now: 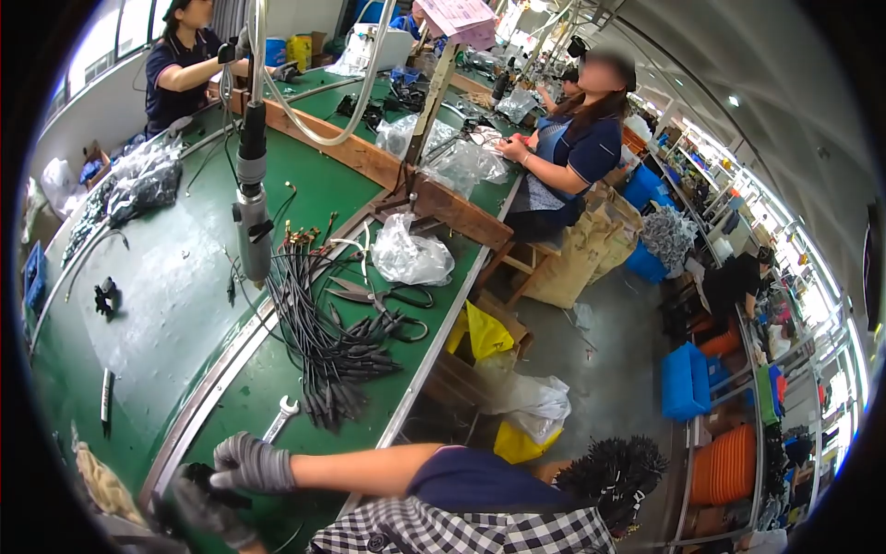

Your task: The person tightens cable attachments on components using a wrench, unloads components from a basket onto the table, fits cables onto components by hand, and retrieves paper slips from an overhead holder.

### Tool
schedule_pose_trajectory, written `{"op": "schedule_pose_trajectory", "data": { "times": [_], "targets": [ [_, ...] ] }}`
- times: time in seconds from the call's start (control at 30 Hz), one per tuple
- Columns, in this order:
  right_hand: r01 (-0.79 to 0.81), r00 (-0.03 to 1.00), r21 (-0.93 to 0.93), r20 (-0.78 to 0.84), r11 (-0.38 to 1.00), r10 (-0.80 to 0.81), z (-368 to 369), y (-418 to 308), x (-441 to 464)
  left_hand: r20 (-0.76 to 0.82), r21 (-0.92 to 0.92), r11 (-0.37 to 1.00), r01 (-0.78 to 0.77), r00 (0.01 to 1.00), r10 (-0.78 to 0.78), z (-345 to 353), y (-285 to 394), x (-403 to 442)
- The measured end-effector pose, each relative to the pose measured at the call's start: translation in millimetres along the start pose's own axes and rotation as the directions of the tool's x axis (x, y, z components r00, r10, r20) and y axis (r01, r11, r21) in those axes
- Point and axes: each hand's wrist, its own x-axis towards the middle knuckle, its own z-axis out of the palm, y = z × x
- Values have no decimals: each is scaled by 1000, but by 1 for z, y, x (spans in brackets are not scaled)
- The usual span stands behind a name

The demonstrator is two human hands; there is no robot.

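My right hand (247,463), in a grey knitted glove, is at the lower left over the green table. Its fingers are curled closed by a small black piece (231,499) whose kind I cannot make out. Just below, my left hand (208,512), also gloved, is smeared by motion, so its fingers do not show clearly. An open-end wrench (281,418) lies near my right hand. Beyond it is a bundle of black cables (323,342) with moulded plugs and brass-coloured ends. Black-handled scissors (378,294) lie across the bundle.
A power screwdriver (251,222) hangs above the table. A clear plastic bag (411,254) lies by a wooden rail (369,162). At left are a marker (107,397) and a black part (106,296). Co-workers (581,138) are across and beside the table; blue crates (685,380) stand at right.
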Motion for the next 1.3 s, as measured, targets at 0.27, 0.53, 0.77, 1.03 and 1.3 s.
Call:
{"op": "schedule_pose_trajectory", "data": {
  "times": [0.27, 0.53, 0.77, 1.03, 1.3],
  "targets": [
    [-211, 977, 501, 127, 839, 170, 4, 9, -14, -54, 250, 928, -275, 953, 297, 23, 7, -15],
    [-92, 996, 362, 41, 928, 82, -1, 0, -11, -41, 336, 884, -324, 933, 358, 16, -3, -5],
    [46, 998, -26, -47, 999, -47, 7, 10, -9, -62, 200, 974, -108, 991, 122, 20, 12, -9],
    [-562, 824, 759, 483, 328, 297, 3, 4, -19, -153, 43, 996, -73, 985, 79, 27, 7, -7],
    [64, 998, -159, 12, 985, -63, 1, 0, -7, -86, 91, 995, -33, 995, 41, 20, 18, -6]
  ]
}}
